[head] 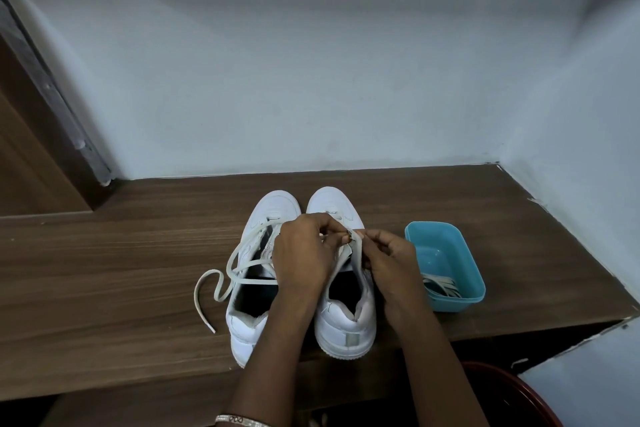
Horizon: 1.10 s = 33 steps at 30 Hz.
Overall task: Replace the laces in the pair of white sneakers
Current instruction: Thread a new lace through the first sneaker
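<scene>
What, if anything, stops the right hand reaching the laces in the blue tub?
Probably nothing; yes, it looks reachable. The blue tub sits open-topped just beside the right hand, with the laces lying exposed inside. That hand's grip is busy pinching a lace at the right sneaker, so it must release first.

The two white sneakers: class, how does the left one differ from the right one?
The left sneaker has a loose lace trailing onto the table; the right sneaker shows none trailing. No hand grips the left sneaker; the left hand and right hand pinch a lace end at the right sneaker's eyelets. Both are white, toes toward the wall.
</scene>
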### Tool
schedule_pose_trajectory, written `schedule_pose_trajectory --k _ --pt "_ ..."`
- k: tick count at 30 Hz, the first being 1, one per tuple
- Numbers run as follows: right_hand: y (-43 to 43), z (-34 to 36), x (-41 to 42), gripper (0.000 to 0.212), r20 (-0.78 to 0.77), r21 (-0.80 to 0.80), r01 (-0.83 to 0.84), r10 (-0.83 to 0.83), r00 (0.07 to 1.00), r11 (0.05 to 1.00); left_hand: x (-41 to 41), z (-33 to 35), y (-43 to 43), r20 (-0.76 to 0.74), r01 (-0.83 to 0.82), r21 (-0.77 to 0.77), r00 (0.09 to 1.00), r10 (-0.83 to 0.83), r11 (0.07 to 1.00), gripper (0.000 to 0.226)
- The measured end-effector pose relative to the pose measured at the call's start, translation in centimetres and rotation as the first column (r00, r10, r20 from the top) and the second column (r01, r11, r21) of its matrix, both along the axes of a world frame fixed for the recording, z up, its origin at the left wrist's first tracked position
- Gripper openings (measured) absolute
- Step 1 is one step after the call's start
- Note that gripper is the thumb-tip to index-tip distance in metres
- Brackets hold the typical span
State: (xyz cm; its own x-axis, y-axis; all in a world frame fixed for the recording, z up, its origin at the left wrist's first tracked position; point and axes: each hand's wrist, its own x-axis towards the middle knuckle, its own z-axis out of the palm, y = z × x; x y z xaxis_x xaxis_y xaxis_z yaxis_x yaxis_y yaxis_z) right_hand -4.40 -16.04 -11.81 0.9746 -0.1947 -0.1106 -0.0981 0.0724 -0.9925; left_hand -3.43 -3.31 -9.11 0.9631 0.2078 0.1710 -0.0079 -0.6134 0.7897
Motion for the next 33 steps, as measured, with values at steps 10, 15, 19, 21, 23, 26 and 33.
schedule_pose_trajectory --k 10,15,19,21,23,26,33 --pt "-0.7 0.6 0.8 0.015 0.119 -0.052 0.229 -0.221 0.968 0.972 0.1 1.3 1.5 -0.050 0.099 0.250 0.995 -0.089 0.963 0.064" --pt "-1.9 3.0 0.5 0.020 0.143 0.455 0.239 -0.335 0.931 0.858 -0.2 1.1 2.0 -0.143 0.157 0.300 0.983 -0.118 0.941 0.099" --pt "-3.5 3.4 0.8 0.019 0.048 0.481 0.391 -0.469 0.882 0.785 -0.4 1.3 1.8 -0.055 0.067 0.340 0.997 -0.052 0.938 0.103" --pt "-4.5 3.0 0.8 0.011 0.106 0.341 0.425 -0.483 0.869 0.839 -0.5 1.6 1.8 -0.007 0.041 0.408 0.999 -0.042 0.912 0.102" --pt "-5.0 2.8 0.6 0.009 0.190 0.167 0.440 -0.467 0.864 0.882 -0.7 1.8 1.7 0.022 0.023 0.466 0.999 -0.037 0.885 0.100" --pt "-4.7 2.9 0.5 0.006 0.309 -0.135 0.371 -0.317 0.897 0.919 -0.8 1.9 1.5 0.032 0.017 0.507 0.999 -0.039 0.862 0.096" --pt "-3.0 1.8 0.8 0.009 0.171 -0.640 -0.102 0.270 0.948 0.761 -0.8 1.4 1.8 0.099 -0.058 0.586 0.995 -0.001 0.808 0.091"
